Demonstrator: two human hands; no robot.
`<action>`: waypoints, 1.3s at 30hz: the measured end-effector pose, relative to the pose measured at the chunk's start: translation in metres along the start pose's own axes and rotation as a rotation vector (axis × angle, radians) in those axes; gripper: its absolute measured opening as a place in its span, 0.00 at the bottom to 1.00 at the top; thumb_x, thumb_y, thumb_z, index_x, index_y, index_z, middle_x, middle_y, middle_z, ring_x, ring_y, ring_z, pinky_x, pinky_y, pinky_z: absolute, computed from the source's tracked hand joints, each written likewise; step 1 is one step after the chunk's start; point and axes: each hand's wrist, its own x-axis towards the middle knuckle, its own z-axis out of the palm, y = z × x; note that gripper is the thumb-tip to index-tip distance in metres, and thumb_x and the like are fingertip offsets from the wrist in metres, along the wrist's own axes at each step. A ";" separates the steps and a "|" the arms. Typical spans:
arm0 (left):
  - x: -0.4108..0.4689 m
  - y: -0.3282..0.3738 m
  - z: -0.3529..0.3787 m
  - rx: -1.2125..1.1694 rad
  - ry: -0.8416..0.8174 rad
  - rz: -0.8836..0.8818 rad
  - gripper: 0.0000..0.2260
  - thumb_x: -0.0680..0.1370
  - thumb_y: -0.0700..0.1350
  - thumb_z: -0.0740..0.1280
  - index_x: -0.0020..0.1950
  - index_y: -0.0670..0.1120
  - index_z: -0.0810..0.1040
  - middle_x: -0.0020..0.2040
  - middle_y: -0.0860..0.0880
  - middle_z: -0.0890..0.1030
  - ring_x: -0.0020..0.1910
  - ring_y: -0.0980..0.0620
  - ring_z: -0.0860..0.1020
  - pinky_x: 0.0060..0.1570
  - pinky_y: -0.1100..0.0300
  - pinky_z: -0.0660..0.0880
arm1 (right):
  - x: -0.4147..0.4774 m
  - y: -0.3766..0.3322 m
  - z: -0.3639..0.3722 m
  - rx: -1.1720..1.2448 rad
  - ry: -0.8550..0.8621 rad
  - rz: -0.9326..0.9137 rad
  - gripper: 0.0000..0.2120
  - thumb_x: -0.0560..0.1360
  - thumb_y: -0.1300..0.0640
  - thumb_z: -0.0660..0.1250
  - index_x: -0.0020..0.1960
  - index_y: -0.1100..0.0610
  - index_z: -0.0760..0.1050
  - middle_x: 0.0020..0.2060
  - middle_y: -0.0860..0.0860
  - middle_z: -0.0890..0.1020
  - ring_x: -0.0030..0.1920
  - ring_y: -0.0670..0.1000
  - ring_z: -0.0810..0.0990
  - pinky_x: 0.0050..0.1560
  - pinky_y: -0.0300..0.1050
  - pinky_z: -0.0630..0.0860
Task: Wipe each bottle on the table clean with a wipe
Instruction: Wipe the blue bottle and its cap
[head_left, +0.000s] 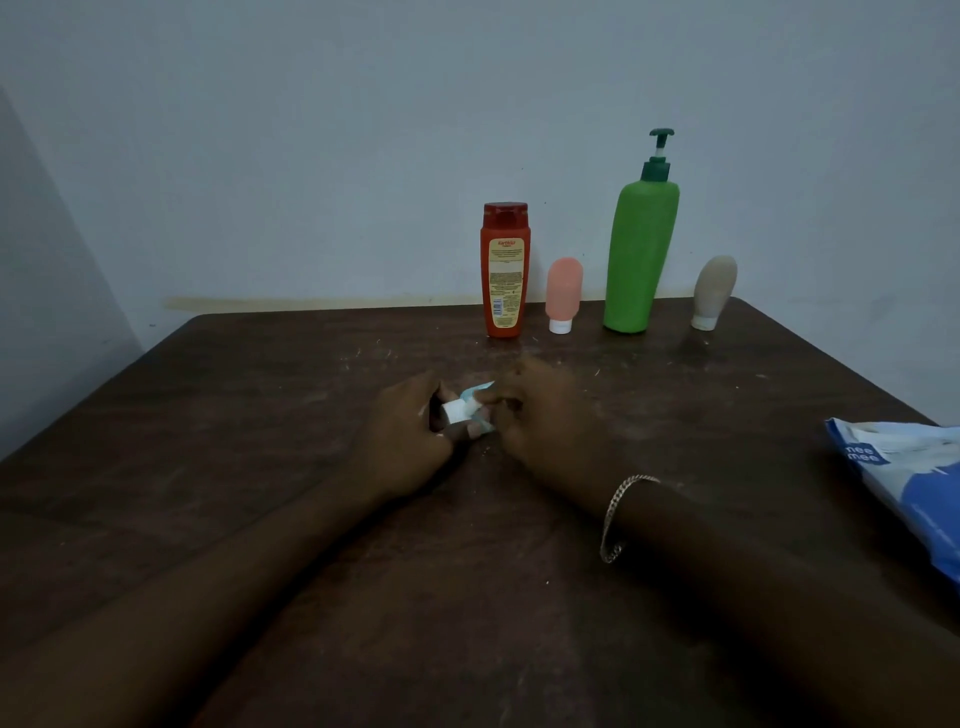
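Head view. Nearest the camera: two bare forearms reaching out over the dark table (260, 415), a chain bracelet (621, 514) on the right wrist.

Left hand (410, 441) curled narrow around a small white-and-pale-blue item (465, 408). Probably a small tube or bottle; too small and blurred to be sure. Right hand (540, 415) pinched narrow at the same item, fingertips touching its upper end. Whether a wipe is between fingers and item, cannot tell.

Taking the green pump bottle (641, 254) as landmark, upright at the far edge near the wall:
- Pink tube (563, 293) just beside it on the left, standing on its white cap.
- Orange-red bottle (505, 270) left of the pink tube, upright.
- Beige tube (714, 291) to the right of the pump bottle, cap down, slightly tilted.
- Held item well in front and to the left, mid-table.
- Blue-and-white wipe pack (898, 478) well in front and to the right, at the table's edge.

Judgement: the step in hand looks like wiping the small item. To do it well, the left hand should hold it steady and turn it, while the right rubs around all sides and the cap. Four standing bottles appear untouched; most of the task seems left.
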 end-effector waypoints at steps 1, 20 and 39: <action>0.000 0.001 0.001 0.013 -0.004 -0.008 0.13 0.72 0.53 0.76 0.45 0.53 0.74 0.43 0.56 0.77 0.40 0.58 0.75 0.35 0.64 0.67 | 0.002 0.010 0.001 -0.010 0.016 0.040 0.12 0.76 0.59 0.68 0.59 0.55 0.81 0.56 0.53 0.81 0.55 0.50 0.77 0.59 0.44 0.74; 0.010 -0.007 0.000 -0.079 -0.037 -0.021 0.16 0.69 0.53 0.78 0.52 0.53 0.77 0.50 0.57 0.79 0.49 0.58 0.77 0.43 0.62 0.76 | 0.011 0.040 -0.009 0.137 0.250 0.305 0.11 0.75 0.58 0.69 0.56 0.54 0.83 0.51 0.51 0.85 0.48 0.45 0.81 0.50 0.37 0.77; 0.007 -0.004 -0.003 -0.073 -0.024 0.024 0.14 0.69 0.51 0.78 0.47 0.52 0.75 0.48 0.57 0.78 0.47 0.58 0.77 0.39 0.66 0.72 | 0.015 0.029 -0.015 -0.029 0.178 0.170 0.12 0.78 0.56 0.65 0.59 0.55 0.81 0.52 0.54 0.81 0.49 0.46 0.76 0.52 0.40 0.74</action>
